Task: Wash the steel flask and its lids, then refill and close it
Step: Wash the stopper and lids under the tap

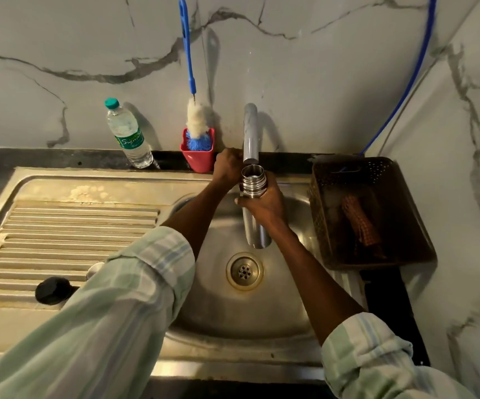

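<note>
The steel flask (257, 231) stands upright over the sink bowl, its open threaded mouth right under the tap spout (250, 133). My right hand (263, 204) grips the flask just below the neck. My left hand (228, 165) is behind it at the foot of the tap, fingers curled round the tap handle, which the hand hides. I see no water stream. A black lid (52, 290) lies on the drainboard at the left. A steel lid (95, 269) sits beside it, half hidden by my left sleeve.
The steel sink (204, 321) has its drain (244, 271) in the middle and a ribbed drainboard (69, 231) on the left. Against the wall stand a plastic water bottle (128, 133) and a red cup (198, 156) with a blue bottle brush (188, 61). A brown basket (371, 214) sits on the right.
</note>
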The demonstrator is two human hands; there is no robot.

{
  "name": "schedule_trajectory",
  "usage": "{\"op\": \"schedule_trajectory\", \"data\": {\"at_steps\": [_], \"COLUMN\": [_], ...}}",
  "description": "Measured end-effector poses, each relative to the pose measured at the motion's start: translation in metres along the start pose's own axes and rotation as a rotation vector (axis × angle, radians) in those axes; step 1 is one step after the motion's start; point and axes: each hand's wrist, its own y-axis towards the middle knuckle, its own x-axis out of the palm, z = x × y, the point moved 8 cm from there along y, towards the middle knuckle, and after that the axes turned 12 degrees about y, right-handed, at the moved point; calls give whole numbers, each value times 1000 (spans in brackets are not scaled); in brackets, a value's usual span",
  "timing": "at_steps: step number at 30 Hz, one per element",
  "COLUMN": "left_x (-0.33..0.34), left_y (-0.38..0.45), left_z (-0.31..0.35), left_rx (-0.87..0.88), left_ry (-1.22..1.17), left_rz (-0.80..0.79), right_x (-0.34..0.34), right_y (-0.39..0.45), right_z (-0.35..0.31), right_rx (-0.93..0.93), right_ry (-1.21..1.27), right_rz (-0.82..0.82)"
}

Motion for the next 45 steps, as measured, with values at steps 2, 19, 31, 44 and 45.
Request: {"op": "schedule_trajectory", "data": {"at_steps": [2, 19, 31, 44, 45], "left_x": [2, 33, 35, 16, 16], "left_y": [-2, -11, -11, -13, -14], "left_z": [-22, -75, -75, -17, -18], "left_rx": [-116, -481, -512, -211, -198], "left_ry": [-182, -655, -677, -371, -345], "left_rz": [8, -155, -125, -366, -398], "right_x": [2, 14, 16, 20, 21], "right_y": [1, -13, -21, -26, -27], "right_z": [2, 38, 54, 47, 46], "right_rx": [-19, -12, -2, 8, 6], "right_ry": [0, 6, -12, -4, -4], "right_rz": [-12, -72, -67, -61, -61]}}
